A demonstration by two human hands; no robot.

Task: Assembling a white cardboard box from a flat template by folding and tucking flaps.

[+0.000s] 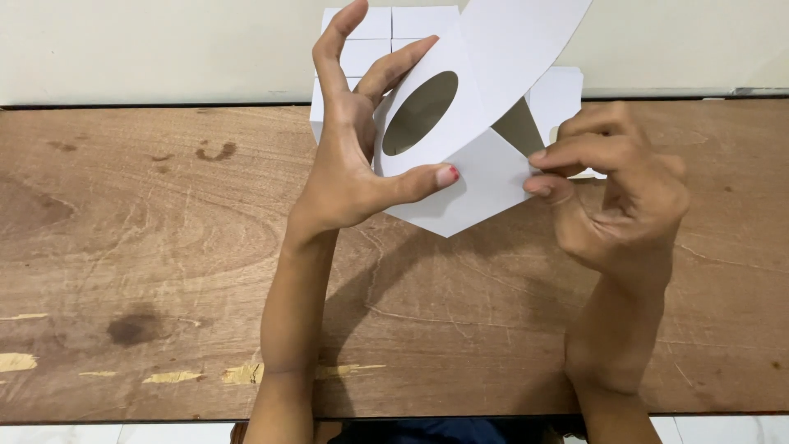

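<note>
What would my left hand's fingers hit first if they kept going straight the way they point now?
Probably the stacked white boxes against the wall; the left hand fingers point up-away along the white card, though depth is unclear.

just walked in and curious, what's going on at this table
A person is holding a white card box blank above a wooden table with both bare hands. The left hand grips the panel with the oval hole, thumb on the front and fingers behind it. The right hand pinches the blank's right corner. The box is partly folded, one flap curving upward. A stack of white boxes sits behind, against the wall.
</note>
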